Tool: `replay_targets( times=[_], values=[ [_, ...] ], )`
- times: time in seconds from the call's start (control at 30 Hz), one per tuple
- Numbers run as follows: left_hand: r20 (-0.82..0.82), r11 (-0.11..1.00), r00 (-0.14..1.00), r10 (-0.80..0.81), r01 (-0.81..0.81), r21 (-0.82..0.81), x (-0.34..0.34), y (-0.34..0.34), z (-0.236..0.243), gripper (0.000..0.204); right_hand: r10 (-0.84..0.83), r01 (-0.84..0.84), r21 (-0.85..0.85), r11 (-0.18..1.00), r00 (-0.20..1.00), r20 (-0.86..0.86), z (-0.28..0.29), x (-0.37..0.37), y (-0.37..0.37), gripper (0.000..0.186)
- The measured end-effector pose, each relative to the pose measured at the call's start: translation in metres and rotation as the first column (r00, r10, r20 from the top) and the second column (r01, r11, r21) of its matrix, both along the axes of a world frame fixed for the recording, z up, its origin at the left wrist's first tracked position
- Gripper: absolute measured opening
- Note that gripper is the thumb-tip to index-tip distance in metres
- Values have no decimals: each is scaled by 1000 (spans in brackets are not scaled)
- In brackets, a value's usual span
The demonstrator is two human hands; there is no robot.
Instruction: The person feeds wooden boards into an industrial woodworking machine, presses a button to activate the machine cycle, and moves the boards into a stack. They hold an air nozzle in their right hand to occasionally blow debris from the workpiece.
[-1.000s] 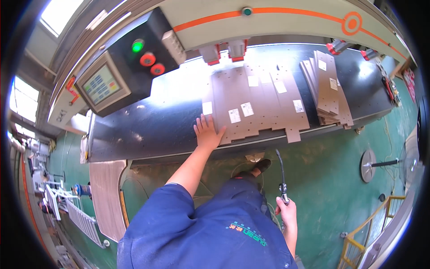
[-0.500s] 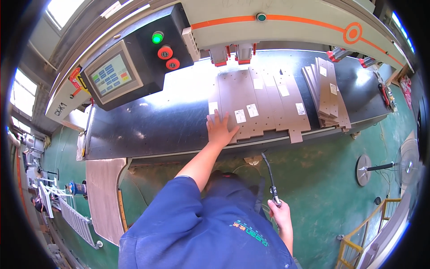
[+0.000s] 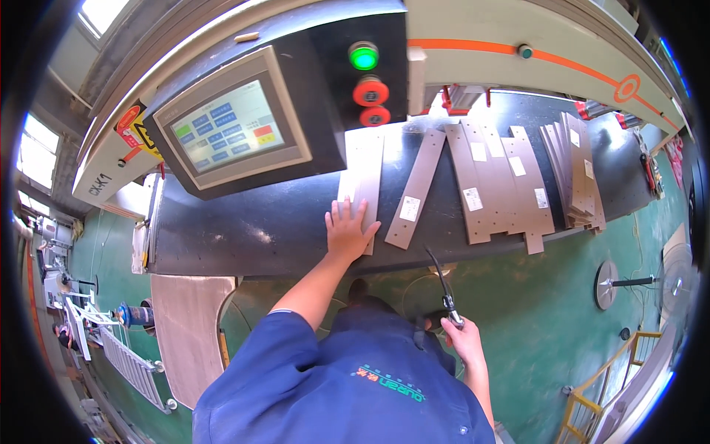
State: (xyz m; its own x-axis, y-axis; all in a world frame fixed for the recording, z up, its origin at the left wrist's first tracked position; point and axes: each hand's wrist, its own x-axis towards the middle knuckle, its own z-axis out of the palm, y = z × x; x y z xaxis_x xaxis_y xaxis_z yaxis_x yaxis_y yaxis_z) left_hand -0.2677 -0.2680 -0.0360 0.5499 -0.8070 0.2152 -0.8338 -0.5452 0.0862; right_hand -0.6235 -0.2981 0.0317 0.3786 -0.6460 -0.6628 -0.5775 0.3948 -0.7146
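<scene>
Set apart: two places on the dark table (image 3: 244, 240) had brown pieces lying clear of the rest, the left strip (image 3: 370, 170) and a slanted strip (image 3: 421, 177) with a white label (image 3: 409, 208).
Lying together: the side-by-side boards (image 3: 494, 203) to the right were edge to edge, so by my reading that group had not been parted.
Stack: farther right, a fanned stack (image 3: 581, 177) of narrow boards lay untouched by either hand.
Left hand: the left hand (image 3: 347, 231) was spread flat on the near end of the left strip, palm down, fingers loose and clenched on nothing.
Left strip: it ran away from under that palm toward the far side (one piece or two, I couldn't tell; the control box (image 3: 237, 126) and the glare got in the way).
Slanted strip: its near end lay just beside the left thumb, its far end leaning right, close to the boards.
Right hand: the right hand (image 3: 464, 340) was wrapped round the handle of what looked like an air gun (image 3: 448, 300), well apart from the brown pieces.
Nozzle: the thin nozzle (image 3: 436, 268) pointed far and slightly left, toward the table's near edge.
</scene>
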Motion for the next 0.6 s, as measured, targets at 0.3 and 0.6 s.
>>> replay_targets(
  times=[0.3, 0.6],
  values=[
    [-72, 998, 997, 19, -23, -66, 77, 66, 8, 65, 14, -15, 36, 999, 1000, 28, 5, 111, 40, 29],
    [-117, 991, 987, 111, -118, -56, 128, 142, 8, 61, 373, -380, -44, 924, 921, -113, 12, 204, 64, 35]
  ],
)
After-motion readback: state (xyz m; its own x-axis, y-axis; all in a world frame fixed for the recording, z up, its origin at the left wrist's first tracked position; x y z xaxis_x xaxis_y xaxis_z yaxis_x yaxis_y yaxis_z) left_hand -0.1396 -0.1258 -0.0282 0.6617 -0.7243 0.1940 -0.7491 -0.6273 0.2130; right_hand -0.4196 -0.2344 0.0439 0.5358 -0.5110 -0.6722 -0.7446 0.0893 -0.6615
